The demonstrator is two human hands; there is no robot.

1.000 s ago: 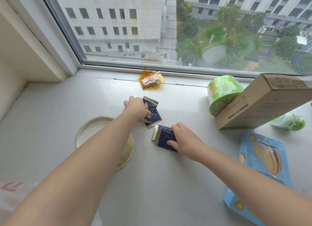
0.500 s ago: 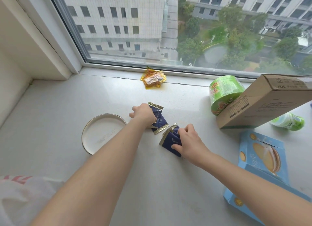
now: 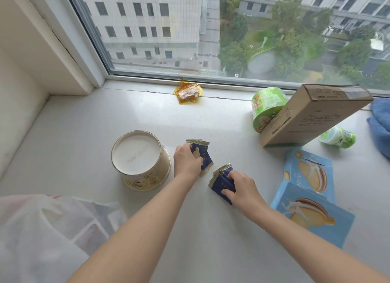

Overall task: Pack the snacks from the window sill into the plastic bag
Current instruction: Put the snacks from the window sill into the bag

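Note:
On the white window sill (image 3: 88,134), my left hand (image 3: 186,162) grips dark blue snack packets with gold edges (image 3: 203,156). My right hand (image 3: 242,187) pinches another pair of dark blue packets (image 3: 221,182), lifted a little at their far end. A yellow-wrapped snack (image 3: 187,92) lies by the window frame. A white translucent plastic bag (image 3: 42,236) sits at the lower left, below my left arm.
An upside-down paper cup (image 3: 140,159) stands left of my left hand. At the right are a green tub (image 3: 267,107), a leaning cardboard box (image 3: 312,118), a small green bottle (image 3: 337,138), a light blue biscuit box (image 3: 310,196) and blue cloth (image 3: 379,126).
Both hands have drawn back toward me with the blue packets, which now rise off the sill. The view has tilted down, showing more of the plastic bag and the cup's side.

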